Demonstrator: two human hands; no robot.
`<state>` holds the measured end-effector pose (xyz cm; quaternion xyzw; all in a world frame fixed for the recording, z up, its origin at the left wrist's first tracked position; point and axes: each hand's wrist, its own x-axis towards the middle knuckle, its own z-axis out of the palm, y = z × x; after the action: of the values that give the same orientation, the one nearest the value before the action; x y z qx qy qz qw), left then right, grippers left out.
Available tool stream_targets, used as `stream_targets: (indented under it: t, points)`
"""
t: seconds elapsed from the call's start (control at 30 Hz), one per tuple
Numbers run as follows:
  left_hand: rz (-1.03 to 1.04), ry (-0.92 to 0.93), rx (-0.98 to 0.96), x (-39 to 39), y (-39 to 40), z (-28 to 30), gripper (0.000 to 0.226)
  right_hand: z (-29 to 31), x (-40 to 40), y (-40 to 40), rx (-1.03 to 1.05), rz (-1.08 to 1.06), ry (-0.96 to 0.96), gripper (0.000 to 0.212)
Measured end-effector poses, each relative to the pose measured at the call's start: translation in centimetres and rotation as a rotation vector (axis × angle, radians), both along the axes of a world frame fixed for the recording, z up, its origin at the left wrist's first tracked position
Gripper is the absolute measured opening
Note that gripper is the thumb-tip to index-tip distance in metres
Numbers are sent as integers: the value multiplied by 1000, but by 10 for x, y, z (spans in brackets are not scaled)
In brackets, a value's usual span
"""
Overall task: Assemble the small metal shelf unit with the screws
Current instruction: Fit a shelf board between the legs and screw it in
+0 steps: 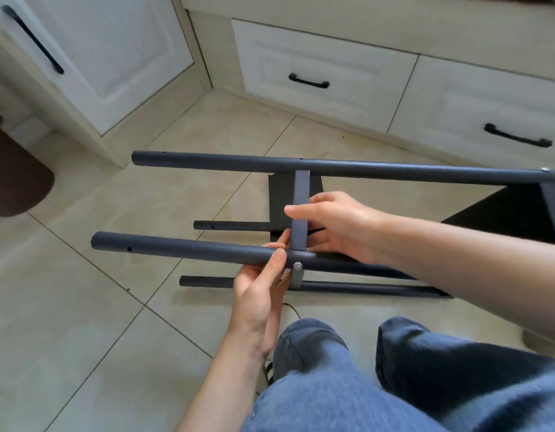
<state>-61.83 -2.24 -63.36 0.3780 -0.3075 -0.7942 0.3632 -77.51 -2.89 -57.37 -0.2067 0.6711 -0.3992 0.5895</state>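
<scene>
Grey tubes (188,248): four; visible screws (297,265): two; hands: two.

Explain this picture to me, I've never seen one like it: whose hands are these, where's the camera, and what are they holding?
The camera sits on the person's head, looking down, so the jeans at the bottom are their own legs. They're sitting over a tiled floor beside white drawers. The dark grey frame is a part-built metal shelf unit. The left hand holds the near tube by a silver screw. The right hand grips the flat crossbar that joins it to the far tube.
</scene>
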Motion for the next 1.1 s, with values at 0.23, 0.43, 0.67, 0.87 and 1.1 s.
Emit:
stream_targets:
  t: [0.23, 0.43, 0.67, 0.87, 1.1]
  points:
    - [-48, 7, -138, -11, -2, 25, 23, 29, -17, 14, -82, -69, -2, 57]
    - [-180, -41, -378, -26, -16, 61, 15, 68, -38, 32, -211, -170, -79, 40]
    - [-366, -130, -671, -53, -25, 98, 19, 101, -66, 61, -304, -275, -102, 45]
    - [-553, -184, -890, -87, -25, 120, 16, 109, -97, 104, -362, -356, -97, 20]
    - [-801, -269, -1058, -132, -18, 139, 18, 101, -129, 156, -374, -431, -142, 12]
